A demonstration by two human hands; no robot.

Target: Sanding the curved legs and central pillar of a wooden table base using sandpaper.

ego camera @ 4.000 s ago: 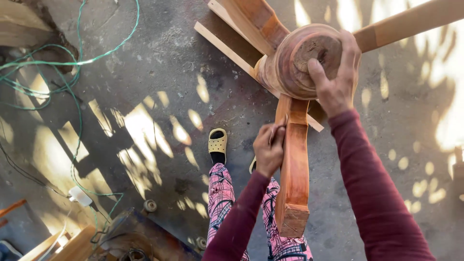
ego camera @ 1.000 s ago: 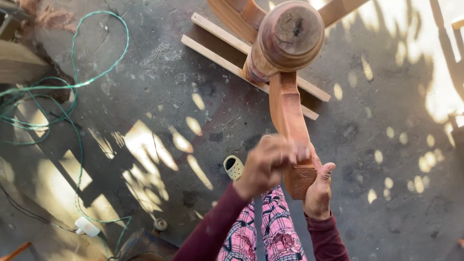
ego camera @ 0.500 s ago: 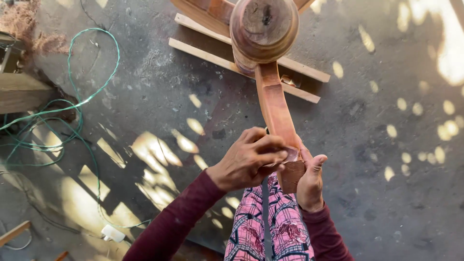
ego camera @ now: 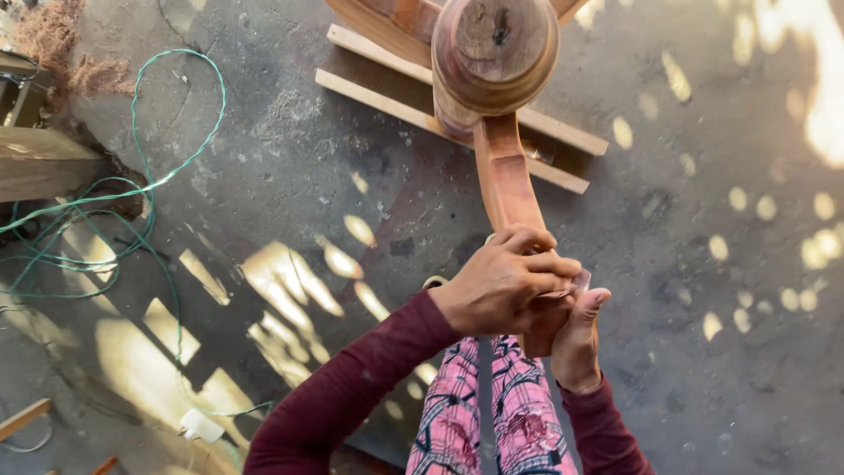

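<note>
My left hand and right hand: bare, no gloves, no rings or watch visible. Both arms in long maroon sleeves, plain knit, snug cuffs at wrist. Legs in pink plaid trousers, dark check lines.

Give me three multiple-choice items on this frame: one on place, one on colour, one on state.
1. Where are the two flat wooden slats?
A. on the concrete floor under the round wooden hub
B. leaning on a wall
C. in the left hand

2. What colour is the cable on the floor?
A. red
B. green
C. black

3. How does the left hand stand?
A. open, in the air
B. closed over the curved wooden leg
C. flat on the floor

Key: 1 A, they lie beneath the hub; 2 B, green loops; 3 B, fingers curled over the leg.
</note>
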